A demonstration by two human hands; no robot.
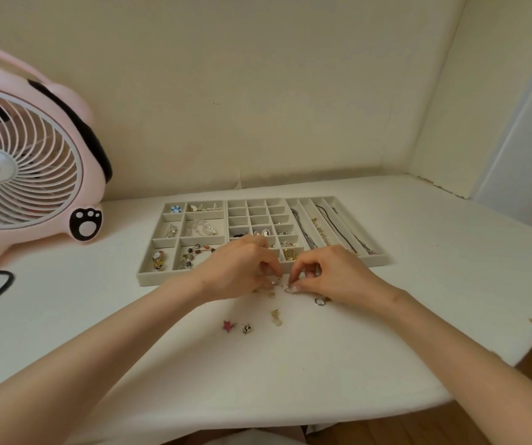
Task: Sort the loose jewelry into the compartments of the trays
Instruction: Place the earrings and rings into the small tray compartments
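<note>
**A:** What stands furthest left?

**B:** A pink fan [23,155] on the table [418,300], well off to the left of both hands.

**A:** And the trays?

**B:** The trays [149,279] lie just beyond the hands, set side by side. Beads and earrings sit in the compartments behind the left hand. Necklaces [306,234] lie in the long slots behind the right hand.

**A:** How is the left hand?

**B:** The left hand [242,271] is low over the table at the trays' near edge. Its fingers are curled, and thumb and forefinger pinch a small shiny piece [282,283].

**A:** Does the right hand hold it too?

**B:** The right hand [335,274] faces the left, fingertips nearly meeting, curled and pinching at the same piece. It is too tiny to tell whether it is one item or two.

**A:** What lies loose?

**B:** On the near side of the left hand are a star charm [228,326] and, just to its right, a checkered charm [247,329]. A pale drop charm [276,317] lies nearer than the gap between the hands. A ring [319,301] lies just beside the right hand's near edge.
</note>
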